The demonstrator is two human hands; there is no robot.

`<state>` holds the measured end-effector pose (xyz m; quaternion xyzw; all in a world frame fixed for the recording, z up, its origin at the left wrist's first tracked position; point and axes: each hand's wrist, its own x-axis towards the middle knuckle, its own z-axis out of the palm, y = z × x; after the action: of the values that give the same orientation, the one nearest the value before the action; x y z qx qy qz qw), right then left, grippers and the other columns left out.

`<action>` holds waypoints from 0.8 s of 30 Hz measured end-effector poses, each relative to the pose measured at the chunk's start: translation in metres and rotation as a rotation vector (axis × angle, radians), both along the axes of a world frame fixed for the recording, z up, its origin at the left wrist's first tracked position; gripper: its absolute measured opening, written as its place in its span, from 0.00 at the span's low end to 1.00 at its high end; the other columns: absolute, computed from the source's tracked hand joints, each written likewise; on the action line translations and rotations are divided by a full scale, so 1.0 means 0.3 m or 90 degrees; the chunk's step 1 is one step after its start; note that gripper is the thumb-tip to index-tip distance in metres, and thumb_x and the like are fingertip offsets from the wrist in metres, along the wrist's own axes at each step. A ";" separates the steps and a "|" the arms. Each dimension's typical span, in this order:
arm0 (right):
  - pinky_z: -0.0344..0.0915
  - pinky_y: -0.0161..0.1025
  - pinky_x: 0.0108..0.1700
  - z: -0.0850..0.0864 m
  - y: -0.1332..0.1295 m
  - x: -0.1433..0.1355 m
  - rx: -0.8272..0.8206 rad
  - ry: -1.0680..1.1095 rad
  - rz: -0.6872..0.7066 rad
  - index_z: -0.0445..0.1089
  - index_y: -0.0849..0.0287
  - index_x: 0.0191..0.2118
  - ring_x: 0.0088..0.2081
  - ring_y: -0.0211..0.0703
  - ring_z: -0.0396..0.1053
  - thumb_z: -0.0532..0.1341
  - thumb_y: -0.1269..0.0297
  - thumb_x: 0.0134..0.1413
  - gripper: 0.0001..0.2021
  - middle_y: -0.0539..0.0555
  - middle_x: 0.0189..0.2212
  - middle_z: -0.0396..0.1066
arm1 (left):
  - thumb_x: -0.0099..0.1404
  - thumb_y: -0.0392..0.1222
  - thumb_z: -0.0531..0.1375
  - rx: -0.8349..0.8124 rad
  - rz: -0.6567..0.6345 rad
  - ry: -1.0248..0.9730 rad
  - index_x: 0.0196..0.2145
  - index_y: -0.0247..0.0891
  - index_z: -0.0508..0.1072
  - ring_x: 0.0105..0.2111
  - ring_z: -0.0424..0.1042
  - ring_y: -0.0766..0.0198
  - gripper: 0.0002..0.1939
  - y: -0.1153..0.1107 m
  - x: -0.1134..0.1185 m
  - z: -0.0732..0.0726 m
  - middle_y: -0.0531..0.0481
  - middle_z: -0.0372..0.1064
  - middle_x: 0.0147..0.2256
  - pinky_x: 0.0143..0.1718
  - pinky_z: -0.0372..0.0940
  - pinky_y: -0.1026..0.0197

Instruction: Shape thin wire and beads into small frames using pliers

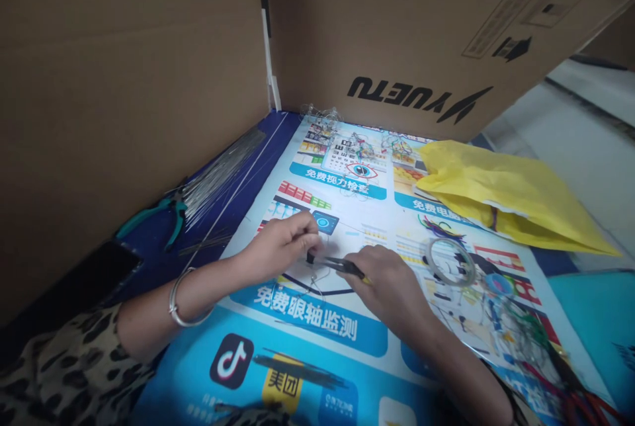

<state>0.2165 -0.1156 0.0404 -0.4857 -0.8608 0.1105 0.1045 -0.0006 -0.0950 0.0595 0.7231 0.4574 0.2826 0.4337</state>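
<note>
My left hand (285, 244) is closed in a pinch on a thin wire, just above the printed sheet (342, 247). Close under its fingertips is a small dark piece (310, 256), whose kind I cannot make out. My right hand (389, 277) is wrapped round the handles of a pair of pliers (342, 265). Their narrow jaws point left and reach the wire by the left fingertips; whether they grip it I cannot tell. Thin bent wire loops (313, 286) show below the jaws.
Teal-handled pliers (171, 211) and a bundle of straight wires (223, 171) lie at left. A yellow bag (506, 191), a clear tape roll (450, 262) and red-handled scissors (570, 380) are at right. Dark short rods (302, 370) lie in front. Cardboard walls (397, 22) rise behind.
</note>
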 end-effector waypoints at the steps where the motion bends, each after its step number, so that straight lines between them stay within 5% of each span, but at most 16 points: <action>1: 0.58 0.39 0.38 -0.003 0.008 0.006 0.017 0.012 -0.011 0.71 0.56 0.34 0.36 0.43 0.65 0.57 0.62 0.55 0.07 0.53 0.30 0.70 | 0.64 0.39 0.52 -0.009 0.007 -0.007 0.29 0.36 0.65 0.31 0.69 0.68 0.07 0.007 -0.005 0.006 0.53 0.70 0.28 0.32 0.61 0.66; 18: 0.60 0.36 0.34 -0.079 0.017 0.003 0.120 0.036 -0.044 0.71 0.57 0.33 0.33 0.42 0.68 0.55 0.59 0.57 0.11 0.53 0.29 0.72 | 0.63 0.40 0.55 0.037 -0.071 0.061 0.31 0.37 0.71 0.28 0.66 0.70 0.06 0.029 -0.028 0.002 0.55 0.69 0.27 0.31 0.59 0.69; 24: 0.61 0.37 0.35 -0.106 0.033 0.018 0.186 0.036 -0.048 0.72 0.58 0.34 0.33 0.42 0.68 0.54 0.61 0.57 0.11 0.55 0.31 0.73 | 0.62 0.44 0.56 0.120 -0.020 0.061 0.34 0.35 0.72 0.34 0.69 0.65 0.09 0.096 -0.103 -0.020 0.51 0.71 0.33 0.38 0.61 0.64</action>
<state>0.2219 -0.1057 0.0086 -0.4941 -0.8455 -0.0062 0.2022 -0.0314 -0.0662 0.0535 0.7804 0.4375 0.2830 0.3456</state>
